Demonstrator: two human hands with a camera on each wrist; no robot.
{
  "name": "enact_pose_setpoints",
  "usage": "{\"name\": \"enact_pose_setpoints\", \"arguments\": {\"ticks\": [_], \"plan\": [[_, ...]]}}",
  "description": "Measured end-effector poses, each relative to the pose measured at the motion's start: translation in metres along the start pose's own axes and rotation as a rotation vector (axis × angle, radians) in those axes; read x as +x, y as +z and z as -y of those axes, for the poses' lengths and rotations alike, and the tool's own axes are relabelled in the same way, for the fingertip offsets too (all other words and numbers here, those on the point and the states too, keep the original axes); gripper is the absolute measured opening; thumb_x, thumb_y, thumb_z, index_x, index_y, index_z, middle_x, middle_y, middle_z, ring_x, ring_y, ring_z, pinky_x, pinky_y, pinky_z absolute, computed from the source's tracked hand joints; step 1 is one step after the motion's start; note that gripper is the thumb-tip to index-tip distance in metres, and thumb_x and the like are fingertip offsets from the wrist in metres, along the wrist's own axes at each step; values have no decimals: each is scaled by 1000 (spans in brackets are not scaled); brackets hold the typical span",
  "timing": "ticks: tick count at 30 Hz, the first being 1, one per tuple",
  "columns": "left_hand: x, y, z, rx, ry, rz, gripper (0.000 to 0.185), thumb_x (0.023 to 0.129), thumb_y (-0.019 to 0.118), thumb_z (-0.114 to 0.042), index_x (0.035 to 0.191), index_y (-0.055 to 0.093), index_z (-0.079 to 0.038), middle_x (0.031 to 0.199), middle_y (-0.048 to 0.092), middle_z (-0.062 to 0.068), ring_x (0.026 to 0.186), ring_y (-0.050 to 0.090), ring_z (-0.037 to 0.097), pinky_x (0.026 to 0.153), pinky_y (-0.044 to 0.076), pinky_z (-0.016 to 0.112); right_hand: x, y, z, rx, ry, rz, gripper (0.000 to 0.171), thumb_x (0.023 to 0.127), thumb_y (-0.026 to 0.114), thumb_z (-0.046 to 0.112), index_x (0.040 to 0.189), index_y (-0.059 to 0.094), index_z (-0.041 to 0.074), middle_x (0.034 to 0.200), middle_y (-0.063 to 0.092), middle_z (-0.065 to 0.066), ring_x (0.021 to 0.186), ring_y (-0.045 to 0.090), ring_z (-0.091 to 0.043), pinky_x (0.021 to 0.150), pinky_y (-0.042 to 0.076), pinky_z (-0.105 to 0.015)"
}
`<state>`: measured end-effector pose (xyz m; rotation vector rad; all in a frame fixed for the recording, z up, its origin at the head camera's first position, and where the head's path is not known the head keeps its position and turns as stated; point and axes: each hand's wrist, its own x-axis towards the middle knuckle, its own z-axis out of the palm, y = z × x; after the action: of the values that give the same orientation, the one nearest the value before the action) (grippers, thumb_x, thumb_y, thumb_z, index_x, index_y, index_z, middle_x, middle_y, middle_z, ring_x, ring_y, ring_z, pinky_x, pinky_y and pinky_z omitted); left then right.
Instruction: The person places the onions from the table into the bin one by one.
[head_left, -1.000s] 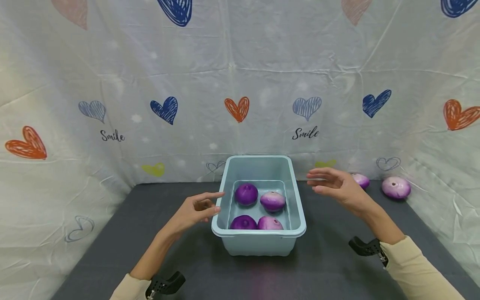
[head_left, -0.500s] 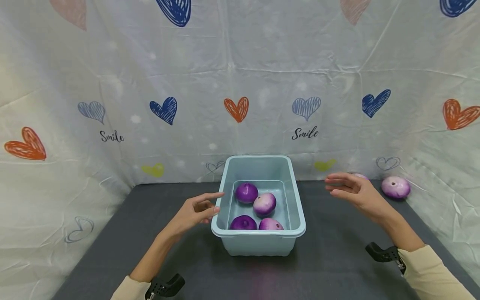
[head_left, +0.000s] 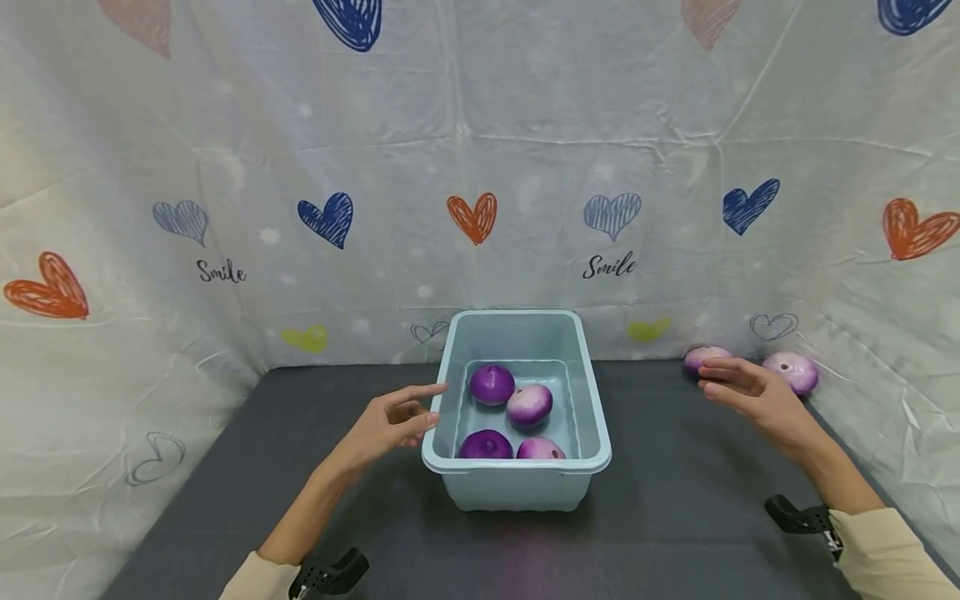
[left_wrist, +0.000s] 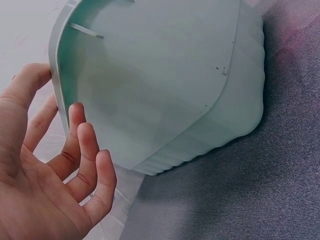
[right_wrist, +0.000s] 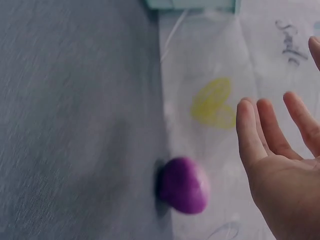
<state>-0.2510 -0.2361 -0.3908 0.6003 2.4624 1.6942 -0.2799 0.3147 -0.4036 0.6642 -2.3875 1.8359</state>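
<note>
The left hand (head_left: 386, 423) was held just beside the left wall of the pale blue tub (head_left: 592, 433), near its front corner; its fingers (left_wrist: 82, 150) were loosely spread and only slightly bent, with nothing gripped, and whether the fingertips touched the rim could not be told. The tub was set in the middle of the dark grey table (head_left: 675, 517). Four purple onions were seen inside it: two against the near wall, a dark one (head_left: 486, 444) on the left and a paler one (head_left: 542, 449) on the right, then a whitish one (head_left: 529, 405) towards the middle and a deep purple one (head_left: 492, 384) at the far left. Further back and to the right, the right hand (head_left: 757, 398) was stretched out palm-left above the table, fingers (right_wrist: 250, 135) straight and slightly apart, nothing held. Just beyond its fingertips a purple onion (head_left: 703, 358) was lying at the far edge of the table against the heart-printed sheet (head_left: 480, 167), close to the hand but not touched. Another pale purple onion (head_left: 792, 372) was lying a little to the right of it.
</note>
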Motion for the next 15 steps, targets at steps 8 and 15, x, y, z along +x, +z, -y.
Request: {"name": "enact_pose_setpoints", "arguments": {"ticks": [8, 15], "plan": [[-1, 0, 1, 4, -16, -4, 50, 100, 69, -24, 148, 56, -14, 97, 64, 13, 84, 58, 40, 79, 53, 53, -7, -8, -13, -236, 78, -145, 55, 101, 67, 18, 146, 46, -6, 140, 54, -19, 112, 58, 1, 83, 46, -14], [0, 0, 0, -5, -28, -9, 50, 100, 69, -27, 148, 57, -18, 99, 65, 14, 85, 58, 42, 79, 53, 54, -4, -12, -27, -342, 164, -218, 75, 99, 71, 30, 153, 35, -7, 149, 37, -35, 128, 47, -53, 82, 49, -18]]}}
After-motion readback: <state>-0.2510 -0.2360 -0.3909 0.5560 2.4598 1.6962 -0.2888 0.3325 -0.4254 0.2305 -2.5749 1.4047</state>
